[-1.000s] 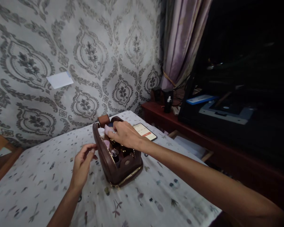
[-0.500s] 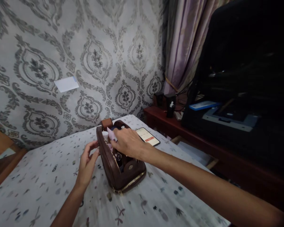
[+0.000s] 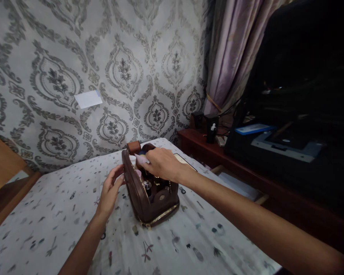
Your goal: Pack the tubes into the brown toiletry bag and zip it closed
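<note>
A brown leather pouch (image 3: pixel 149 204) with a gold zipper stands open on the patterned tablecloth (image 3: pixel 60 225). Small bottles and tubes stand inside it. My right hand (image 3: pixel 162 164) reaches over the pouch's top, fingers pinched on a pale pink tube (image 3: pixel 141 159) at its far end. Against the pouch's left wall rests my left hand (image 3: pixel 110 191), its fingers curled on the rim and steadying it. A phone (image 3: pixel 186 160) with a lit screen lies just behind my right hand, mostly hidden.
A dark red wooden shelf (image 3: pixel 206 147) stands to the right with small bottles, cables and a black printer-like unit (image 3: pixel 286 141). Purple curtain (image 3: pixel 232 57) hangs behind it. Patterned wallpaper backs the table, with a white note (image 3: pixel 88 99) stuck on. A wooden piece (image 3: pixel 5 179) sits at left.
My right hand stays at the pouch's top holding the pink tube. My left hand has closed in from beside the pouch onto its left rim. The view has shifted slightly.
</note>
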Demonstrator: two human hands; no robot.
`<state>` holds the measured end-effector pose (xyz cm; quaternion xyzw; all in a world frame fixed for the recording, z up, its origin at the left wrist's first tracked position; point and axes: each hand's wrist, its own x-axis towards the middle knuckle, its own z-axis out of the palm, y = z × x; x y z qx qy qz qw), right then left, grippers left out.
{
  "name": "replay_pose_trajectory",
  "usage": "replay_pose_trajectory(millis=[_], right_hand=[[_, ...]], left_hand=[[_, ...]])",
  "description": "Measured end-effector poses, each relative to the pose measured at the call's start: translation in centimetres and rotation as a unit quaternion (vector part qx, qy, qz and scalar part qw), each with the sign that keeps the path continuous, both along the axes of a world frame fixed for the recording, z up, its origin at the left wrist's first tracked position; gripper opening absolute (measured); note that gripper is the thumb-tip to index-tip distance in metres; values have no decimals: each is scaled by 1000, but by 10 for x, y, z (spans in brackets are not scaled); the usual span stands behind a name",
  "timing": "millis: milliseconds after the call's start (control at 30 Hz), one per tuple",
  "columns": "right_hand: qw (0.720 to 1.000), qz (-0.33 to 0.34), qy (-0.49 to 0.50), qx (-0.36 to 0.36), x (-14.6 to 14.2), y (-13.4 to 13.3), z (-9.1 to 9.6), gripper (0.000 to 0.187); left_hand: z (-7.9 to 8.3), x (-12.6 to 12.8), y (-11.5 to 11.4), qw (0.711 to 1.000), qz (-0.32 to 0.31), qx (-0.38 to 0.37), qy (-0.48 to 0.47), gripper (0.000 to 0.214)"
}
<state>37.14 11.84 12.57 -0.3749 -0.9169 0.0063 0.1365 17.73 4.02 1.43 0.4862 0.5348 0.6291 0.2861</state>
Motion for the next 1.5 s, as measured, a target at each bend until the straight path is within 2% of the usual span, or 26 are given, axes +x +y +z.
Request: replay_pose_trajectory(millis=[233,400,467,533,700,867,967,1067,1167,1233,1300,1333,1367,1400,1433,1500], right_hand=[[995,22,55,-78,-7,7,-9,27],[970,44,106,-214,-6,12,-11,25],[963,47,110,-241,-6,13,-12,26],[971,45,99,-214,-7,13,-13,26],[997,17,30,-71,-10,10,-13,25],[999,17,-36,-9,-9,3,-14,36],[999,12,-39,1,-9,1,-15,47],[1000,16,-15,-3,-7,-1,-14,49],[999,27,41,-24,3,4,-10,37],[992,24,118,-33,13,15,-10,26],[972,7,232,-38,24,33,-18,22],[953,-8,299,-53,28,43,-25,23],[924,-21,371,-90,31,54,-33,23],[880,-29,445,-164,32,64,-42,23],[822,-32,506,-260,31,73,-52,25],[786,-32,529,-318,25,84,-72,38]], left_hand=[[-2,-1,0,1000,-8,1,-11,45],[-6,-4,1,1000,-8,4,-15,45],[-7,-4,1,1000,-9,4,-14,45],[-6,-4,0,1000,-9,2,-13,45],[-6,-4,-1,1000,-5,-3,-23,47],[-10,-6,0,1000,-9,-6,-21,47],[-12,-7,0,1000,-17,-1,-17,46],[-11,-7,0,1000,-15,2,-13,45],[-7,-6,2,1000,2,-2,-6,50],[-5,-5,5,1000,15,4,5,54],[-4,-4,12,999,22,16,17,55],[-4,-4,16,999,23,21,19,55],[-5,-4,20,999,24,24,19,55],[-7,-4,25,999,25,24,18,55],[-9,-3,30,999,25,25,17,55],[-13,-2,39,999,31,30,19,57]])
